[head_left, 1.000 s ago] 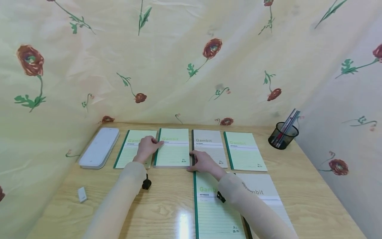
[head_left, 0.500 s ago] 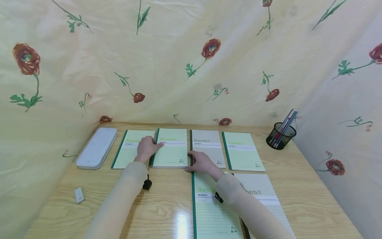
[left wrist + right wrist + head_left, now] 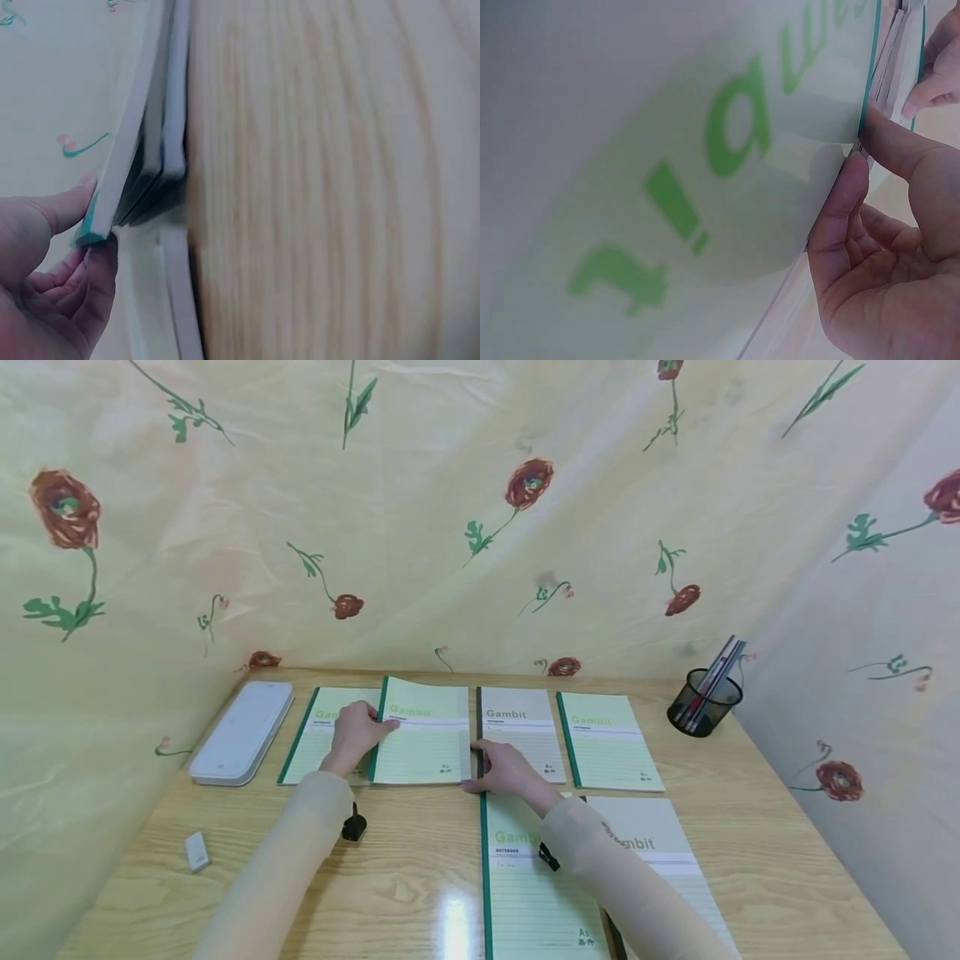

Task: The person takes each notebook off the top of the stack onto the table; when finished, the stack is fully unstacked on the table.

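My left hand [image 3: 351, 739] pinches the green spine of a pale green Gambit notebook [image 3: 423, 752] in the back row. Its spine side is tilted up, and in the left wrist view grey-edged notebooks [image 3: 172, 142] show beneath it, with a gap between. The thumb lies on the cover and the fingers are under the spine. My right hand [image 3: 513, 768] grips the lower right corner of this stack between thumb and fingers. Beyond my left hand, partly covered, lies another green notebook [image 3: 300, 764].
A grey notebook [image 3: 525, 702] and a green one [image 3: 611, 752] lie to the right. In front, a green notebook [image 3: 525, 910] and a grey one [image 3: 660, 818] lie under my right forearm. A white case [image 3: 243, 735], a small white block [image 3: 197, 852] and a mesh pen cup [image 3: 705, 702] stand around.
My left hand has moved slightly left and raised the spine side of the top green notebook, which shifted left off those under it. My right hand has stayed at the corner.
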The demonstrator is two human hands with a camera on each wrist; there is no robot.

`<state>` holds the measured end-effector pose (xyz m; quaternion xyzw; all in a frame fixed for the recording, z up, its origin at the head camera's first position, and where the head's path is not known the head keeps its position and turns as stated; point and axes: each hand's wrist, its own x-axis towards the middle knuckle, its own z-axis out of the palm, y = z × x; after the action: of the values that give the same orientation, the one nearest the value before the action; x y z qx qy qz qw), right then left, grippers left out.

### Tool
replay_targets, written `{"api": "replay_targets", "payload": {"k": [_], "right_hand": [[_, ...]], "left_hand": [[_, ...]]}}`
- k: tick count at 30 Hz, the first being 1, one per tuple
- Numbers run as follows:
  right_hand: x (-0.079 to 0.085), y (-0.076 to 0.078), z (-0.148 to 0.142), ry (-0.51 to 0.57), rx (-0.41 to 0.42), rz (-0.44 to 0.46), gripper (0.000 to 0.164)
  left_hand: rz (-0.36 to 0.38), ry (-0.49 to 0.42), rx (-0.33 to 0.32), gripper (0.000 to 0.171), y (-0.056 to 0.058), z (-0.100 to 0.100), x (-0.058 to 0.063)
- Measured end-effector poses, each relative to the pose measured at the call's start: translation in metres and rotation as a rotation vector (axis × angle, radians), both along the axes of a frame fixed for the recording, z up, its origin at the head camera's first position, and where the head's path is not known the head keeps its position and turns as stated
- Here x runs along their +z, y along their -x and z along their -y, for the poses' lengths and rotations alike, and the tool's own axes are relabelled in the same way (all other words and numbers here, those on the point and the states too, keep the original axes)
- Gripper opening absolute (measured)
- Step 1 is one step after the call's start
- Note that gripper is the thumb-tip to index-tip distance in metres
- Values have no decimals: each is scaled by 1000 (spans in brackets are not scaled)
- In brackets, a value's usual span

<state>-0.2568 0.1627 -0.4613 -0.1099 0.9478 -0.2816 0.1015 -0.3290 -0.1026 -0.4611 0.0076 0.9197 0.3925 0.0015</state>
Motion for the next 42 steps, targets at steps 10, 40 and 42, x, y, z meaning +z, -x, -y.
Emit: {"api": "replay_targets", "payload": {"k": [10, 40, 42], "right_hand": [[-1, 0, 0, 3, -18, 15, 75], [-3, 1, -2, 7, 7, 0, 75], [-3, 1, -2, 5, 13, -5, 74]], "left_hand": [[76, -85, -31, 44, -9, 37, 11], [161, -241, -27, 47, -119, 139, 23], [187, -243, -33, 48, -127, 144, 20]]}}
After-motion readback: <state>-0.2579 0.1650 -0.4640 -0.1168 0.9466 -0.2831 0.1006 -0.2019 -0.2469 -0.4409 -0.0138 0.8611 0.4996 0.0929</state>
